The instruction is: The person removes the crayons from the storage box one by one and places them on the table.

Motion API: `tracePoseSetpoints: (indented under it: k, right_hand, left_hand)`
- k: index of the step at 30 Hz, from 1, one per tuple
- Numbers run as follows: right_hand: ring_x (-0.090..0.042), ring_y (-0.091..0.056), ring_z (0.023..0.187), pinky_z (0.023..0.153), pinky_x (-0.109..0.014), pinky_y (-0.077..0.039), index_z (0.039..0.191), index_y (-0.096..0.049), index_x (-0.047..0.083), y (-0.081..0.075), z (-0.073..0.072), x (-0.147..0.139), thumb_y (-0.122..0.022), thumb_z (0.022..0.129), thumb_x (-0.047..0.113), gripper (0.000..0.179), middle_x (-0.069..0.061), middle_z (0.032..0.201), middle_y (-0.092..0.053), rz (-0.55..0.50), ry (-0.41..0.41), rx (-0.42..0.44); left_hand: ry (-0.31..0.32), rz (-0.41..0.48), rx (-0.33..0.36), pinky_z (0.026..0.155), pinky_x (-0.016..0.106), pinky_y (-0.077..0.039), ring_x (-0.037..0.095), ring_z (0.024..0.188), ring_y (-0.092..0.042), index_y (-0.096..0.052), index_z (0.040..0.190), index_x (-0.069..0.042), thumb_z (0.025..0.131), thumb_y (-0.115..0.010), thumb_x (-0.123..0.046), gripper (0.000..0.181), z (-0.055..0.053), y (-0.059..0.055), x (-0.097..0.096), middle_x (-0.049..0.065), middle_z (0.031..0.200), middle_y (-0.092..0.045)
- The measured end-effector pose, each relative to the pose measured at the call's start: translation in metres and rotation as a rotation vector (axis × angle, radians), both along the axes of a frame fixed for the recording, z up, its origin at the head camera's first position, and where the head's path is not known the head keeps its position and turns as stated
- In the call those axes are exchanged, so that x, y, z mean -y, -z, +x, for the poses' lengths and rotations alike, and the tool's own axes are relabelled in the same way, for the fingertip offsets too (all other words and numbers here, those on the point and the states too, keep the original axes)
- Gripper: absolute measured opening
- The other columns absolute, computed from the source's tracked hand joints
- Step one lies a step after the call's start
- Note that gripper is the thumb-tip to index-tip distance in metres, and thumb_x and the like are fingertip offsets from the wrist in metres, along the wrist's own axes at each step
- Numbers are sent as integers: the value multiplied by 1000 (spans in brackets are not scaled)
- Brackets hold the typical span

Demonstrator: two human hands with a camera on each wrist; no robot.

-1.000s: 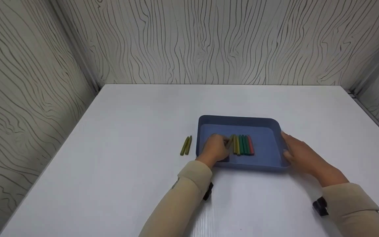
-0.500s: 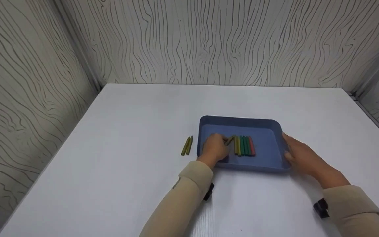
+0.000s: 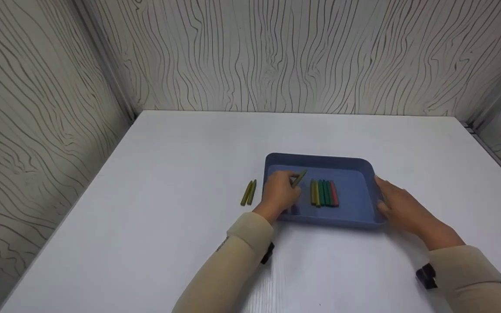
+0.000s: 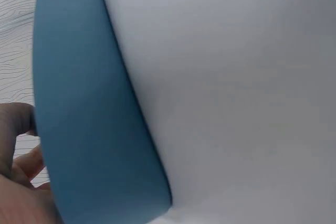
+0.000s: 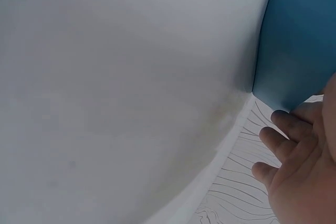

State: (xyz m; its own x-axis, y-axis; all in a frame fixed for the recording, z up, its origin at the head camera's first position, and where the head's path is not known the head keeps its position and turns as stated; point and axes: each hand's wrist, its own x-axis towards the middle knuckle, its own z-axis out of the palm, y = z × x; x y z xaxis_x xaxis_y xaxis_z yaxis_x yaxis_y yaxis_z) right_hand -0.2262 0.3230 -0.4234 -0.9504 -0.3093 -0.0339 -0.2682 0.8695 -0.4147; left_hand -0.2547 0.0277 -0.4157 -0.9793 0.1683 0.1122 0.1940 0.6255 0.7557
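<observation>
My left hand (image 3: 280, 191) is over the left part of a blue tray (image 3: 342, 219), pinching an olive-green crayon (image 3: 299, 177) that slants up to the right. Beside it on the tray floor lies a row of crayons: olive (image 3: 313, 193), yellow, green (image 3: 324, 193) and red (image 3: 334, 194). Against the tray's right wall rests my right hand (image 3: 402, 206), its fingers loosely extended along the outside. The left wrist view shows the tray's outer wall (image 4: 94, 103) in front of the left hand; the crayon is hidden there.
Two olive crayons (image 3: 248, 192) lie close together on the white table (image 3: 168, 195), just left of the tray. Wood-grain patterned panels (image 3: 276, 56) stand behind the table and at its sides.
My left hand has moved slightly left and up with the olive crayon, away from the row in the tray. The right hand stays at the tray's right side.
</observation>
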Motion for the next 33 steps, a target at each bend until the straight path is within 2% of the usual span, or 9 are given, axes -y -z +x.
tracePoseSetpoints:
  k: [5, 12, 16, 25, 33]
  right_hand:
    - [-54, -19, 131, 104, -63, -15, 146, -14, -12, -1, 0, 0, -48, 95, 5, 64, -39, 143, -21, 3, -8, -18]
    - [-54, -19, 131, 104, -63, -14, 146, -14, -13, -1, 0, 0, -48, 94, 4, 64, -40, 143, -22, -5, -13, -29]
    - [-53, -19, 131, 104, -63, -14, 146, -14, -12, 0, 0, -1, -47, 94, 4, 64, -39, 143, -22, 2, -18, -35]
    - [-53, -19, 131, 105, -62, -14, 146, -15, -13, 0, 0, -3, -46, 94, 6, 63, -40, 143, -22, 27, -6, -25]
    - [-53, -18, 132, 105, -62, -12, 146, -13, -12, -1, -1, -2, -47, 95, 7, 65, -39, 144, -20, 18, -20, -9]
  left_hand:
    - [-19, 22, -74, 59, 26, -47, 11, 66, -55, -69, 116, -6, 82, -64, -1, 34, 1, -4, 14, 3, 83, -65]
    - [-84, 73, -90, 65, 27, -49, 14, 76, -56, -69, 115, -6, 81, -63, 2, 35, 2, -9, 43, 4, 88, -61]
    - [-116, 70, -96, 69, 30, -49, 16, 79, -57, -69, 114, -4, 79, -63, 3, 36, 3, -9, 61, 6, 88, -61]
    - [-188, 48, -69, 68, 33, -49, 20, 79, -58, -68, 115, -3, 81, -65, -4, 34, 6, -3, 92, 8, 87, -60]
    - [-218, 43, -1, 69, 36, -48, 22, 80, -56, -67, 116, -3, 82, -62, -5, 34, 11, 6, 109, 8, 88, -59]
